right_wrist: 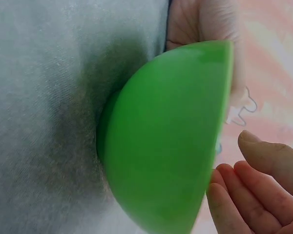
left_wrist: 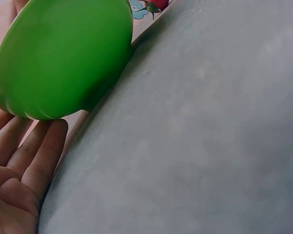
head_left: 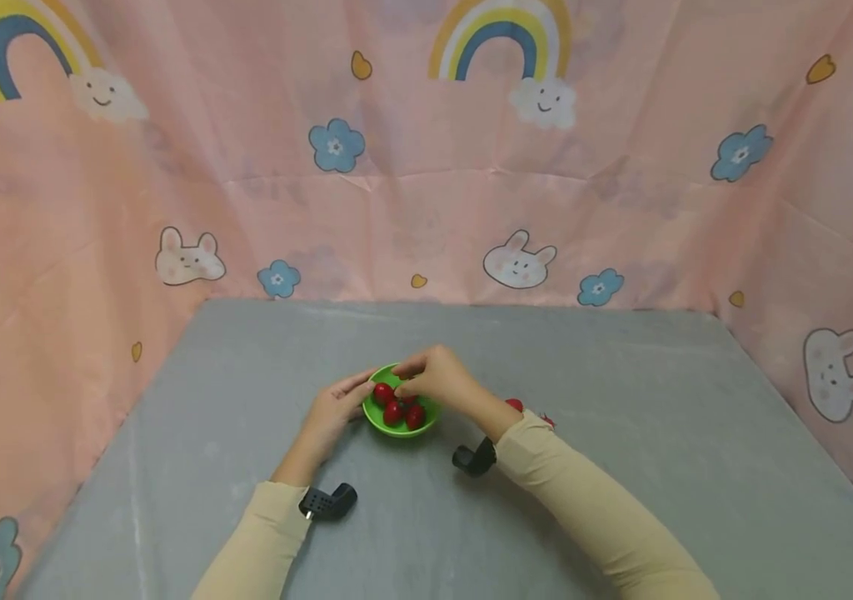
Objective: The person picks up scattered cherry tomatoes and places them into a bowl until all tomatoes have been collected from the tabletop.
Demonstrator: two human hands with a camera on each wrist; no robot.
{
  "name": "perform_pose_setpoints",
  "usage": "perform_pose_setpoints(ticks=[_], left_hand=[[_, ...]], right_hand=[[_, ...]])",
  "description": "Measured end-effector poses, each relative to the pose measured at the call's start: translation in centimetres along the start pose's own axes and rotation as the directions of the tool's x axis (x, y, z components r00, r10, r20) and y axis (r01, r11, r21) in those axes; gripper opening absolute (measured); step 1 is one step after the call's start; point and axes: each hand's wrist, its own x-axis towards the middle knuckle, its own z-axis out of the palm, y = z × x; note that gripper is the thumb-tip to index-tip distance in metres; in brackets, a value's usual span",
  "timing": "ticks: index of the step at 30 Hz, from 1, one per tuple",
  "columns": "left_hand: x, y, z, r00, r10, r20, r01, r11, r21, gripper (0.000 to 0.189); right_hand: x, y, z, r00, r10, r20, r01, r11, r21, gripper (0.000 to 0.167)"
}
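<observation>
A small green bowl [head_left: 401,432] stands on the grey-covered table [head_left: 284,333] with several red strawberries [head_left: 392,413] inside. My left hand [head_left: 332,412] holds its left side, fingers along the outer wall and thumb at the rim. In the left wrist view, those fingers [left_wrist: 41,151] lie against the green wall. Over the bowl's far right part hovers my right hand [head_left: 437,377]. Its thumb and fingers [right_wrist: 256,200] are parted in the right wrist view, with nothing between them. The fruit inside is hidden from both wrist views by the bowl wall.
Beyond my right wrist lie a red strawberry [head_left: 514,404] and another red piece [head_left: 549,420], both partly covered by the arm. A black wrist camera [head_left: 329,502] juts from each wrist. A pink printed curtain [head_left: 411,208] hangs along the back and sides.
</observation>
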Motion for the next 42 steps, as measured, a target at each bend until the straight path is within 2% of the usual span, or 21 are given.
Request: perform_pose_setpoints(ticks=[6, 10, 19, 24, 33, 42], left_hand=[[0.2, 0.3, 0.0, 1.0, 0.004, -0.006, -0.004, 1.0, 0.005, 0.041], [0.1, 0.3, 0.0, 1.0, 0.005, -0.005, -0.005, 1.0, 0.019, 0.043], [0.0, 0.2, 0.1, 1.0, 0.011, -0.025, -0.01, 1.0, 0.027, 0.041], [0.1, 0.2, 0.0, 1.0, 0.003, -0.027, -0.003, 1.0, 0.005, 0.042], [0.0, 0.2, 0.0, 1.0, -0.001, -0.021, 0.0, 1.0, -0.011, 0.042], [-0.1, 0.3, 0.2, 1.0, 0.001, -0.018, -0.001, 1.0, 0.006, 0.042]], right_hand=[[-1.3, 0.7, -1.2, 0.998, -0.03, -0.047, 0.032, 0.998, 0.048, 0.028], [-2.3, 1.7, -2.1, 0.997, -0.049, -0.064, 0.057, 0.991, 0.123, 0.03], [-4.7, 4.4, -4.5, 0.992, 0.052, -0.114, -0.025, 0.972, 0.234, 0.034], [-5.8, 5.9, -5.6, 0.988, 0.056, -0.145, -0.019, 0.968, 0.249, 0.037], [-7.9, 7.2, -7.4, 0.979, 0.12, -0.162, -0.074, 0.961, 0.266, 0.042], [-9.9, 9.2, -8.4, 0.971, 0.15, -0.188, -0.101, 0.963, 0.252, 0.046]])
